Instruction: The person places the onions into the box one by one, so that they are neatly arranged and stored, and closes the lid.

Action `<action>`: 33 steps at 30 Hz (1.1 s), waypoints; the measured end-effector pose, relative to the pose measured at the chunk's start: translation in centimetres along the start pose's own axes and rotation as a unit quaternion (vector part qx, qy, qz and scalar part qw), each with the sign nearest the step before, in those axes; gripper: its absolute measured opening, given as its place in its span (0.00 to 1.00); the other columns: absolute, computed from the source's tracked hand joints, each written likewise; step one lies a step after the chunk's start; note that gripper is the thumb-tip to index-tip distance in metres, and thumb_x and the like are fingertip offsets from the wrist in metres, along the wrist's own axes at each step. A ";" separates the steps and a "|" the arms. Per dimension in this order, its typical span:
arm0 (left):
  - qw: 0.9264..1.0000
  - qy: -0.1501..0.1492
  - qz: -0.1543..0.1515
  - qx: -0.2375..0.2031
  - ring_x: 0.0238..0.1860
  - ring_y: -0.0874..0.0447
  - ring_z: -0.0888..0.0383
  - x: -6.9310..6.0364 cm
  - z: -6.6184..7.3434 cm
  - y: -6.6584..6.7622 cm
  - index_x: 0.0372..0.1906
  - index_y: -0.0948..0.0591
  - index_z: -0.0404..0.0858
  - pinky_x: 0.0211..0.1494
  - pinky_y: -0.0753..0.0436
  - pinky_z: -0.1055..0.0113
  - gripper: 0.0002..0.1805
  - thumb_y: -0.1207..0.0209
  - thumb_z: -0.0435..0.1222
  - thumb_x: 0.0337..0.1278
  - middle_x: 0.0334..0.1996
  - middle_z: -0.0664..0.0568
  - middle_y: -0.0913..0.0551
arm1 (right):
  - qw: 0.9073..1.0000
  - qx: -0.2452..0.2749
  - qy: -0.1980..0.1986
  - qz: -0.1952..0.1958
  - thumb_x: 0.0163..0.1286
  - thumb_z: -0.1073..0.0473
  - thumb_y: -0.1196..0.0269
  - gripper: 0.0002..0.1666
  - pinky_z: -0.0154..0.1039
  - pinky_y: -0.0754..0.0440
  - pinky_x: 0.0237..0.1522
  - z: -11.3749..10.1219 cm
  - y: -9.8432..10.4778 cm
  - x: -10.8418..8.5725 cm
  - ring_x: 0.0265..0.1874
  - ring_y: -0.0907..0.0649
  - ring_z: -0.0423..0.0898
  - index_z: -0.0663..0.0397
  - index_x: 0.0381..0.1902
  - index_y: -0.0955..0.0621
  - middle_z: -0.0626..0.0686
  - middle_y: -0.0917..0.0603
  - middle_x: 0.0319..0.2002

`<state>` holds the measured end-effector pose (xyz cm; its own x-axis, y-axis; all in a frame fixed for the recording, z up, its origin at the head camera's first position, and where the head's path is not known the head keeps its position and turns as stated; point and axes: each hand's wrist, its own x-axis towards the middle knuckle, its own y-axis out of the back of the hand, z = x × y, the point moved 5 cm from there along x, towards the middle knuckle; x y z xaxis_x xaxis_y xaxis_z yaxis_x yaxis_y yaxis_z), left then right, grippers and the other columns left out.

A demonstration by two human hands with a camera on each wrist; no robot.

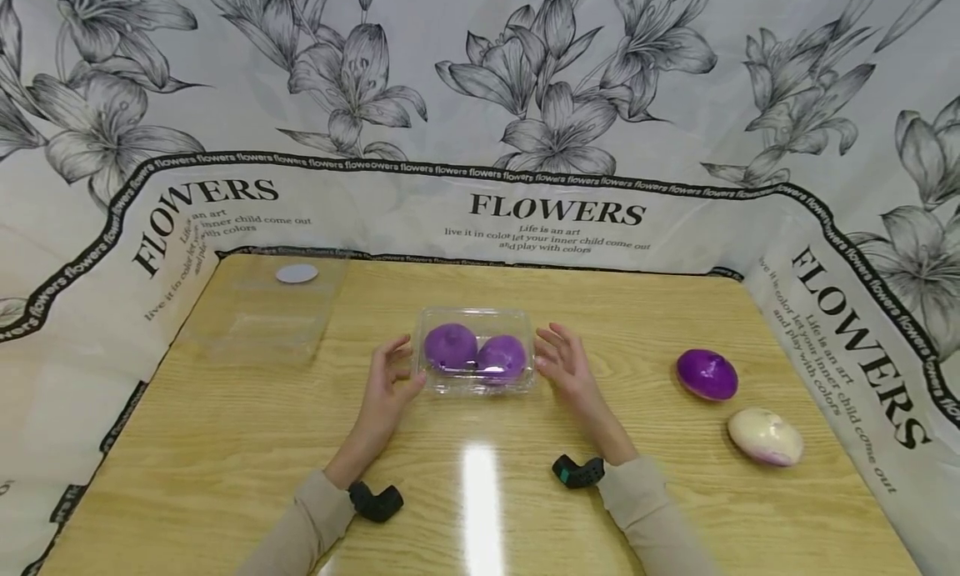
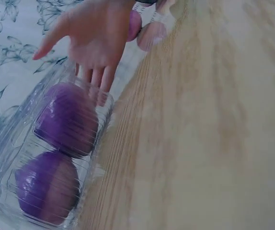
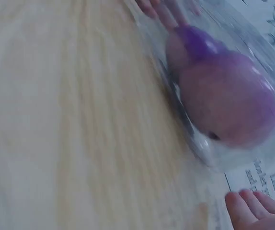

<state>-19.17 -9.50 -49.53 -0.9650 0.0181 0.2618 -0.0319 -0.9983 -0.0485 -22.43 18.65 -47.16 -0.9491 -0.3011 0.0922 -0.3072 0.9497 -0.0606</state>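
Left hand (image 1: 386,393) looks relaxed at 9 o'clock of the box (image 1: 452,384), right hand (image 1: 572,374) just as loose at its 3. Box sits straight out between them, on the table (image 1: 622,313), two purple balls (image 1: 450,345) inside.

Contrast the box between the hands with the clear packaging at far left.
The clear box holds one purple bulb beside another; no contents show in the clear packaging. A white oval shows on the packaging, none on the box. The box sits between left hand and right hand; the packaging lies apart from both. Both are transparent, on the table.
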 end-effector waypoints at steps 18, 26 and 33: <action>0.995 0.013 -0.055 0.078 0.76 0.48 0.56 2.2 -1.2 -1.0 0.79 0.49 0.40 0.75 0.46 0.71 0.55 0.27 0.40 0.51 0.78 0.50 0.47 | 0.999 0.027 -0.035 -0.005 0.59 0.69 0.33 0.63 0.52 0.55 0.77 2.2 -2.4 0.8 0.77 0.52 0.57 0.46 0.79 0.60 0.58 0.57 0.79; 0.997 0.024 -0.058 0.051 0.77 0.51 0.58 4.0 -1.7 -0.7 0.79 0.50 0.42 0.76 0.46 0.65 0.55 0.28 0.39 0.52 0.78 0.53 0.49 | 0.998 0.058 -0.014 0.008 0.60 0.73 0.37 0.61 0.44 0.46 0.75 2.6 -2.6 2.6 0.76 0.48 0.55 0.47 0.80 0.59 0.56 0.56 0.79; 0.997 0.041 -0.060 0.020 0.77 0.54 0.59 6.3 -2.1 -0.8 0.79 0.54 0.40 0.77 0.49 0.65 0.54 0.31 0.32 0.56 0.79 0.52 0.53 | 0.996 0.084 -0.006 0.032 0.60 0.75 0.38 0.59 0.44 0.46 0.76 2.8 -2.1 5.3 0.76 0.47 0.55 0.48 0.80 0.57 0.56 0.58 0.80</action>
<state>-25.78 -8.49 -49.82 -0.9726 0.1412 0.1844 -0.1403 -0.9899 0.0183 -27.00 14.79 -49.32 -0.9674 -0.2433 0.0703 -0.2531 0.9395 -0.2310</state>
